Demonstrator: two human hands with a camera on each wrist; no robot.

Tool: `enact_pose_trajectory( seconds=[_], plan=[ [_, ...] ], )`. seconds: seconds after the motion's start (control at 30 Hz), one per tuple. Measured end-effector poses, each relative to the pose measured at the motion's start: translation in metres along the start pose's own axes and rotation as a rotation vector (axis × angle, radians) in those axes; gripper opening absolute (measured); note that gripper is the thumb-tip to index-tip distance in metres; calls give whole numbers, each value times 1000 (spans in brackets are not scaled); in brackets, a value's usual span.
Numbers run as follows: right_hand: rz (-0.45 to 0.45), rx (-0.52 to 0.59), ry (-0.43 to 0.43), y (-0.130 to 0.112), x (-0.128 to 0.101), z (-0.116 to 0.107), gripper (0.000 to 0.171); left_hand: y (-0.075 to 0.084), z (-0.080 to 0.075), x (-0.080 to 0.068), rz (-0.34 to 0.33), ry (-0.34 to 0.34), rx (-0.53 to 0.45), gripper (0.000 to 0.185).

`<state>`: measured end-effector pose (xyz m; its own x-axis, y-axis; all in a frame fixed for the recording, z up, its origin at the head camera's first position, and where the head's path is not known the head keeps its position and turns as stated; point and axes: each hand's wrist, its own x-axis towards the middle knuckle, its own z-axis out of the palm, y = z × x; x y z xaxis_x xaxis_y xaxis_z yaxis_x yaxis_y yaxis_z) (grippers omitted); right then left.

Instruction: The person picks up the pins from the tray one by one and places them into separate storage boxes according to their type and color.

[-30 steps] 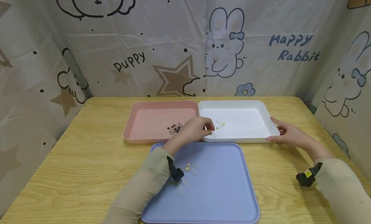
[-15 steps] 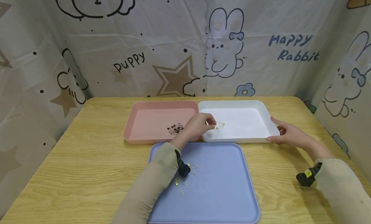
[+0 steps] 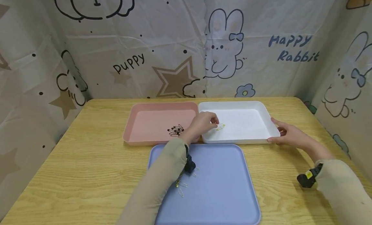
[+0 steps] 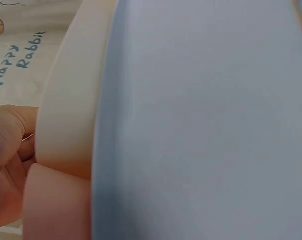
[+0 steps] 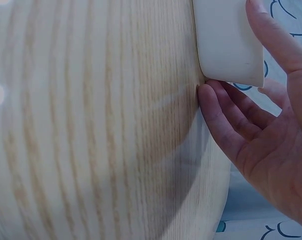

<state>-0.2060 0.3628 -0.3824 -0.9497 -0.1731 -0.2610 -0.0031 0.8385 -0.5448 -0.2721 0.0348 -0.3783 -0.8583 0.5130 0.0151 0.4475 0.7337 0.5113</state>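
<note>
My left hand [image 3: 207, 121] reaches over the near left part of the white tray [image 3: 241, 103]. Its curled fingertips pinch a gold safety pin right beside a small cluster of gold safety pins [image 3: 221, 126] on the tray floor. The left wrist view shows only those fingers [image 4: 8, 150] past the white tray's wall [image 4: 71, 95] and the blue tray [image 4: 201, 120]. My right hand [image 3: 286, 134] grips the white tray's near right corner [image 5: 226, 40], thumb on the rim and fingers [image 5: 226, 115] against the table under it.
A pink tray [image 3: 151, 120] with a clump of black safety pins [image 3: 175, 130] adjoins the white tray on the left. A large blue tray [image 3: 221, 186] lies nearest me with a few gold pins [image 3: 180, 187] beside my left sleeve. Cartoon-print cloth walls surround the wooden table [image 3: 87, 160].
My left hand has moved forward and right from the white tray's near edge to the gold pins inside it. The right hand has stayed on the tray's corner.
</note>
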Motion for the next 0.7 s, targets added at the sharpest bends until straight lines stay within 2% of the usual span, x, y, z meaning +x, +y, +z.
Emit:
enact_pose_trajectory(
  seconds=[0.2,0.47,0.7],
  plan=[
    [9,2,7,2,0,0,99,-1,9,9,-31,-10,-5,5],
    [4,13,5,-2,-1,0,99,0,16,14,-77,14,88,5],
    [7,9,9,2,0,1,99,1,16,13,-83,6,163,8]
  ],
)
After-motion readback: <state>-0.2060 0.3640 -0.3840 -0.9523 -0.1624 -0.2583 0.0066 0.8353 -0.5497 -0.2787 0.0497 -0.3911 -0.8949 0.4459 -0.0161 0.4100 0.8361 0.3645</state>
